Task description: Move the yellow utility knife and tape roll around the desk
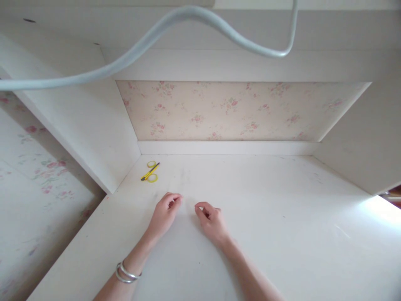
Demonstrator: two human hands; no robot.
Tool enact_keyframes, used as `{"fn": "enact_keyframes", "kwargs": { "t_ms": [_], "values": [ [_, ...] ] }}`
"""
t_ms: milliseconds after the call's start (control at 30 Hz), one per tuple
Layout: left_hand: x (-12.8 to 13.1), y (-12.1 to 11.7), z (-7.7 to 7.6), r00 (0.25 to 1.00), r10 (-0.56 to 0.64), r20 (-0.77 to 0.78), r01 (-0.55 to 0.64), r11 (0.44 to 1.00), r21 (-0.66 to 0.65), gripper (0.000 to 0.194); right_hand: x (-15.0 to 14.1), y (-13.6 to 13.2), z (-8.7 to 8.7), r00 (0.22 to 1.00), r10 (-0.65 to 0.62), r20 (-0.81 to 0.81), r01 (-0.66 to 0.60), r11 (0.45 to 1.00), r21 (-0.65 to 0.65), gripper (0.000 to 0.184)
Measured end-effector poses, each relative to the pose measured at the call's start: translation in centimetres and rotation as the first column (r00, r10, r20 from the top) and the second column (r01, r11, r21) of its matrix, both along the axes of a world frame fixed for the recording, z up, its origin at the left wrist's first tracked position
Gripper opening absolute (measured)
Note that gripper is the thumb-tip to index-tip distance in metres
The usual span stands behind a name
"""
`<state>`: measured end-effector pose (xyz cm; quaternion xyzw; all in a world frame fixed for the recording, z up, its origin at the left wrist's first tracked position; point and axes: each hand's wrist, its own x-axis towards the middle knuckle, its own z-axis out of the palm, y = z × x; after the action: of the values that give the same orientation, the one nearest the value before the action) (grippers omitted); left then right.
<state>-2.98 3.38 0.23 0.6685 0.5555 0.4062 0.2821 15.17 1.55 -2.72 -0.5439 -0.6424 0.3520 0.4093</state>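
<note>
My left hand (167, 211) is just above or on the white desktop, left of centre, its thumb and forefinger pinched together. A short gap away, my right hand (211, 219) mirrors it, its fingers curled in a pinch. Nothing I can name shows at either set of fingertips; a thin or clear piece there would be too small to make out. Beyond my left hand lies a yellow and black utility knife (151, 171). One thin yellow ring, like a narrow tape roll (151, 164), rests behind the knife, and a second yellow ring (152, 178) lies in front.
The white desktop (266, 234) has faint scuffs. White side panels stand at left (81, 121) and right (354, 138). Flowered wallpaper (213, 110) covers the back. A pale cable (241, 39) hangs across the top of the view, close to the camera.
</note>
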Motion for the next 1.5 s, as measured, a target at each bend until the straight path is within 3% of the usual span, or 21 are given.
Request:
{"fn": "enact_keyframes", "kwargs": {
  "t_ms": [133, 300, 367, 533, 700, 767, 900, 1067, 1200, 1300, 1500],
  "values": [
    [-4.8, 4.8, 0.3, 0.958, 0.124, -0.257, -0.079, 0.98, 0.18, 0.029, 0.1, 0.8, -0.3, 0.999, -0.025, -0.029, 0.023, 0.997, -0.075, 0.028],
    [-10.7, 11.6, 0.7, 0.814, 0.277, -0.511, -0.162, 0.952, 0.258, 0.033, -0.2, 0.8, -0.3, 1.0, 0.014, 0.02, -0.014, 1.0, -0.001, 0.023],
    [-12.1, 13.3, 0.5, 0.765, 0.244, -0.595, -0.116, 0.962, 0.245, 0.036, -0.2, 0.6, -0.2, 0.999, 0.028, 0.039, -0.029, 0.999, 0.014, 0.022],
    [-13.3, 15.4, -1.3, 0.677, 0.018, -0.736, 0.089, 0.99, 0.105, 0.051, -0.2, 0.5, 0.0, 0.999, 0.013, 0.043, -0.014, 1.0, 0.009, 0.022],
    [-13.3, 16.7, -4.0, 0.647, 0.029, -0.762, 0.04, 0.997, 0.071, 0.056, -0.2, 0.9, -0.2, 1.0, -0.001, 0.026, 0.001, 1.0, 0.005, 0.021],
    [-12.9, 16.7, -4.7, 0.617, 0.004, -0.787, 0.081, 0.994, 0.069, 0.051, -0.2, 0.9, -0.3, 1.0, -0.01, 0.017, 0.009, 1.0, 0.012, 0.022],
    [-10.0, 14.4, -5.0, 0.571, 0.032, -0.82, 0.155, 0.977, 0.146, 0.038, -0.1, 1.0, -0.4, 1.0, -0.008, 0.002, 0.008, 1.0, -0.005, 0.022],
    [-2.5, 6.9, -5.4, 0.554, 0.116, -0.825, 0.217, 0.936, 0.277, 0.033, -0.1, 1.2, -0.3, 0.996, -0.022, -0.088, 0.018, 0.999, -0.045, 0.021],
    [3.4, 0.5, -6.0, 0.655, 0.176, -0.735, 0.088, 0.948, 0.306, 0.043, 0.1, 1.5, -0.2, 0.947, -0.134, -0.292, 0.106, 0.988, -0.111, 0.024],
    [6.4, -3.1, -6.1, 0.71, 0.224, -0.667, 0.002, 0.948, 0.32, 0.045, 0.8, 1.6, 0.0, 0.896, -0.233, -0.379, 0.203, 0.972, -0.12, 0.026],
    [10.4, -7.0, -5.7, 0.736, 0.276, -0.619, -0.137, 0.955, 0.263, 0.044, 2.1, 0.7, 0.7, 0.885, -0.291, -0.363, 0.275, 0.957, -0.096, 0.029]
  ]
}}
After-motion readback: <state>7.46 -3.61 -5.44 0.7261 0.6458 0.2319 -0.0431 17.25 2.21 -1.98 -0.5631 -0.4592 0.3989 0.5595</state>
